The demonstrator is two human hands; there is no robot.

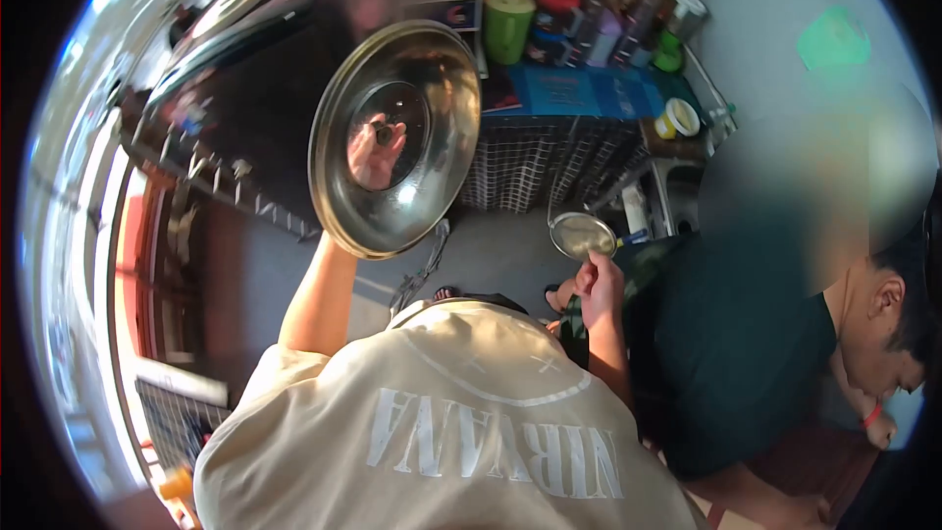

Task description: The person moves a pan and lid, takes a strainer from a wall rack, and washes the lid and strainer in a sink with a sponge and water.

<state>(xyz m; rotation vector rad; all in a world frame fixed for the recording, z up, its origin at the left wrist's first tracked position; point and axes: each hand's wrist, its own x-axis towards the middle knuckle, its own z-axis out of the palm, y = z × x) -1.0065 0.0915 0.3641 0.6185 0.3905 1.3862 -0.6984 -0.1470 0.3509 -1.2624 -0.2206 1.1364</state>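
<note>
A large round pot lid (446, 172) with a wide shiny metal rim and a glass middle is raised in front of me on the left. Through the glass, my left hand (376, 152) shows behind it, fingers gathered at the knob in its centre. Lower and to the right, my right hand (601, 290) is closed at the near edge of a small round mesh strainer (581, 232). The strainer's mesh faces up toward me, and a blue and yellow handle-like piece sticks out at its right side.
A person in a dark shirt (736, 344) bends close on my right. Ahead, a counter with a blue cover (559, 90) holds a green pitcher (508, 27), bottles and a white tub (677, 119). A dark, glossy surface (260, 88) stands at left.
</note>
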